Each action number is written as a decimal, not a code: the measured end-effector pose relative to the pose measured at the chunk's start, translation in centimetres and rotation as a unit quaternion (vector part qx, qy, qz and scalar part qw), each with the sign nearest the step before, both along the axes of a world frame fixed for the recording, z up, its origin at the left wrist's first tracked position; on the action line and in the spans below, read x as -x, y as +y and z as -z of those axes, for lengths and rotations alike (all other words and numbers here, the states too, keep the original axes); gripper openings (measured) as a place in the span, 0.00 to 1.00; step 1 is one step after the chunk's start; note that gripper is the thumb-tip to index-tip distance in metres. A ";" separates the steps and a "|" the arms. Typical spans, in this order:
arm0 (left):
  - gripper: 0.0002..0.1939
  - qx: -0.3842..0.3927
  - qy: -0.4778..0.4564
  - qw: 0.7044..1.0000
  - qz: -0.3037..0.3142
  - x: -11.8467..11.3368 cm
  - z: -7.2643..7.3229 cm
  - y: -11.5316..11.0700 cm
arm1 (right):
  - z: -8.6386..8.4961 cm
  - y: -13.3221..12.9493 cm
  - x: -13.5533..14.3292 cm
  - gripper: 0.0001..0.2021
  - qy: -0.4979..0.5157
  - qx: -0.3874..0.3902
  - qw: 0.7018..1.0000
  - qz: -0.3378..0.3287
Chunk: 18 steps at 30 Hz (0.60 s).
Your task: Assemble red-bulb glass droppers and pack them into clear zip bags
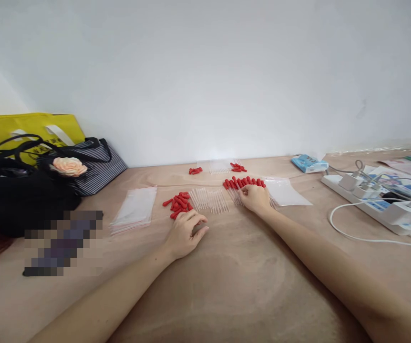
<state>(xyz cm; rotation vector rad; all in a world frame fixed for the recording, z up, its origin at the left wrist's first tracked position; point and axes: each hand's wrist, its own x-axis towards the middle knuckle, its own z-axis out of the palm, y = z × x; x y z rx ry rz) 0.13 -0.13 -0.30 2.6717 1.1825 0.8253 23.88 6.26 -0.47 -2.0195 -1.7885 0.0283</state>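
Hands are seen from the head camera near the centre of the frame, both resting on the table (pixel 227 286). The left hand (pixel 186 233) is loosely curled, fingers bent toward the palm, just below a loose heap of red caps (pixel 179 204); whether anything small is pinched inside it cannot be told. The right hand (pixel 255 197) is laid palm down, its fingertips touching a row of red caps (pixel 244 182) fitted on clear tubes; nothing is seen to be gripped by it. Between the two hands a fan of bare clear tubes (pixel 209 200) is spread flat. Farther up the frame, two smaller clusters of red caps (pixel 195 170) and more clear tubes (pixel 221 166) are set near the wall.

A stack of clear zip bags (pixel 134 209) is placed left of centre, and a single clear bag (pixel 286 191) lies just right of the right hand. At the far left a black bag (pixel 8 195), a striped bag (pixel 98 166) and a yellow bag (pixel 26 126) are piled. At the right, a power strip (pixel 377 202) with plugs and a white cable (pixel 355 233) is seen, with a blue packet (pixel 309 163) above it.

As a judgement, the loose caps could be scattered or rolled away by a careless sweep of either wrist, and the thin tubes could be knocked out of line or bent under a pressing palm.
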 end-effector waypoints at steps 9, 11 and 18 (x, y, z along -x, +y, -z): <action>0.13 -0.064 -0.026 0.995 -0.067 0.1 -0.3 0.4 | 0.6 0.0 0.5 0.17 0.007 -0.042 0.999 0.014; 0.13 -0.086 -0.027 0.989 -0.119 1.0 -0.9 1.4 | 0.2 -0.3 1.1 0.14 0.008 -0.040 0.999 -0.008; 0.11 -0.034 0.106 0.932 -0.346 6.1 -1.7 5.4 | -1.2 -0.4 3.9 0.14 -0.012 0.072 0.996 -0.049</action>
